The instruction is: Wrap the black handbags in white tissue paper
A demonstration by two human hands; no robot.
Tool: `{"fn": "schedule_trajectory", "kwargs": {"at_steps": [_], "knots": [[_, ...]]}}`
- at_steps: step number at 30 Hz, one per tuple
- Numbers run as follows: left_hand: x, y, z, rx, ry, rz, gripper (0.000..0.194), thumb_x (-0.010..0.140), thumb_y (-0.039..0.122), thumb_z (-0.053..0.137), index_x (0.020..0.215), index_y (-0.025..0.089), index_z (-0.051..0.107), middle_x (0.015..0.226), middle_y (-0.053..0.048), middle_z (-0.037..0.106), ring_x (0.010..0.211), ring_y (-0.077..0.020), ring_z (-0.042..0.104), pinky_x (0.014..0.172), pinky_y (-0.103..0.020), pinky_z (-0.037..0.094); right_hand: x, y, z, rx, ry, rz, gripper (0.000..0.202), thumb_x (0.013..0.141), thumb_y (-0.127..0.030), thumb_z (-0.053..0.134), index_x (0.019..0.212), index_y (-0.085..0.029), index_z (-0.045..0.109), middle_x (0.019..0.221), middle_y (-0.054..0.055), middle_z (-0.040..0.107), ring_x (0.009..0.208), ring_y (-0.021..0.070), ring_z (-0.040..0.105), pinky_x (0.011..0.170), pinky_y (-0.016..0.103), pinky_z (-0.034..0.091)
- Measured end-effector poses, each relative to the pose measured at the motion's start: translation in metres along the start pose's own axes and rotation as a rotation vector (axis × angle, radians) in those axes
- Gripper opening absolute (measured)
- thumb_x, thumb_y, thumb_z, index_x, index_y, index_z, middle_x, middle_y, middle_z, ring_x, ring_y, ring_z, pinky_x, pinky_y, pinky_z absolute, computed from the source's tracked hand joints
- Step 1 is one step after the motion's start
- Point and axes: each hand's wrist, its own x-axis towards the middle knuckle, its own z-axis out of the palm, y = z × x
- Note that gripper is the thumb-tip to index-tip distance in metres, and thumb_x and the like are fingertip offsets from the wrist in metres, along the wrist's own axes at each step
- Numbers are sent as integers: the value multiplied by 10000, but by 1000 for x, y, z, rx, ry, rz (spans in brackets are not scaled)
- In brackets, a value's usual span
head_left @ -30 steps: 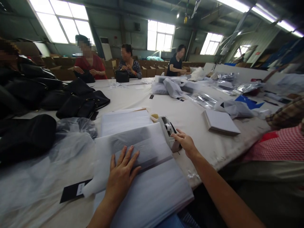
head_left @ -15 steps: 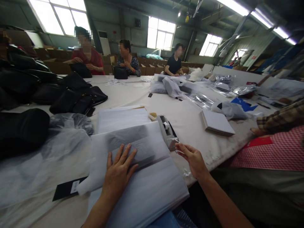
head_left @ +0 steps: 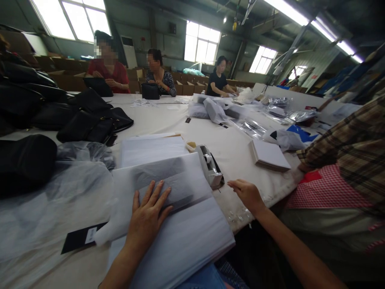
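My left hand (head_left: 147, 216) lies flat with its fingers spread on a dark item wrapped in white tissue paper (head_left: 183, 172). Under that bundle is a stack of white tissue sheets (head_left: 198, 233). To the right, my right hand (head_left: 246, 194) is in the air over the table edge, fingers pinched together; what they hold, if anything, is too small to make out. A grey tape dispenser (head_left: 210, 168) stands between the bundle and my right hand. A black card with a white label (head_left: 76, 240) sticks out beside the tissue at the left.
Black bags (head_left: 87, 116) are piled at the left, near clear plastic (head_left: 86, 152). A stack of white cards (head_left: 269, 154) lies at right, with wrapped bundles (head_left: 215, 110) farther back. A person in a plaid sleeve (head_left: 355, 148) stands close at right; others sit across the table.
My right hand has moved right, away from the tape dispenser. My left hand stays on the wrapped item. The plaid-sleeved person leans farther into view.
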Motion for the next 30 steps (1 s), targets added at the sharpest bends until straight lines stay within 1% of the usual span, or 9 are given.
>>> {"fn": "schedule_trajectory", "kwargs": {"at_steps": [3, 6, 8, 11, 13, 17, 21, 25, 30], "knots": [[0, 0, 1, -13, 12, 5, 513, 954, 381, 532, 1447, 274, 435, 1564, -42, 342, 1454, -331, 276, 1119, -660, 249, 4, 3, -23, -279, -52, -372, 274, 944, -171, 501, 1087, -222, 728, 994, 79, 744, 891, 227, 688, 771, 328, 534], [0, 0, 0, -9, 11, 1, 510, 955, 376, 534, 1444, 271, 439, 1563, -46, 340, 1453, -331, 278, 1119, -664, 247, 19, -11, -40, -396, -93, -677, 290, 960, -132, 483, 1123, -218, 706, 1011, 70, 747, 880, 202, 676, 770, 309, 523], [1, 0, -1, -8, 7, -2, 513, 950, 378, 543, 1442, 275, 442, 1562, -46, 343, 1451, -332, 281, 1120, -663, 250, 34, -28, -43, -402, -101, -817, 293, 975, -128, 464, 1127, -220, 697, 1016, 61, 747, 875, 184, 669, 764, 297, 511], [1, 1, -3, -8, -4, -6, 526, 939, 381, 562, 1442, 288, 441, 1561, -40, 343, 1450, -332, 284, 1120, -660, 263, 59, -58, -34, -360, -109, -929, 234, 986, -196, 485, 1062, -218, 705, 954, 51, 746, 821, 163, 658, 727, 281, 481], [1, 1, -4, -4, -16, -12, 529, 938, 376, 564, 1444, 296, 435, 1566, -30, 331, 1453, -328, 278, 1117, -660, 274, 77, -79, -20, -327, -149, -964, 212, 984, -293, 515, 994, -212, 711, 878, 45, 734, 760, 153, 644, 684, 272, 451], [1, 2, -7, -3, -36, -24, 527, 940, 369, 559, 1447, 304, 428, 1569, -20, 323, 1456, -326, 272, 1110, -671, 286, 115, -113, 14, -304, -283, -981, 299, 956, -451, 541, 872, -224, 717, 788, 23, 712, 685, 135, 622, 570, 257, 353], [1, 2, -9, -14, -41, -24, 541, 931, 359, 574, 1448, 302, 428, 1564, -41, 338, 1450, -333, 284, 1109, -672, 294, 145, -140, 38, -387, -444, -971, 333, 906, -486, 600, 739, -221, 712, 754, 19, 716, 655, 137, 611, 521, 261, 269], [1, 4, -9, -20, -50, -30, 530, 942, 358, 552, 1453, 299, 421, 1567, -43, 328, 1452, -334, 281, 1103, -685, 295, 160, -157, 43, -486, -568, -899, 310, 848, -534, 660, 750, -251, 738, 772, 21, 745, 712, 167, 642, 552, 252, 291], [1, 4, -8, -26, -47, -27, 531, 944, 345, 549, 1457, 300, 418, 1567, -56, 329, 1450, -339, 284, 1105, -680, 297, 171, -155, 50, -556, -509, -723, 509, 705, -721, 689, 823, -231, 767, 766, 103, 742, 745, 252, 667, 642, 304, 401]]}}
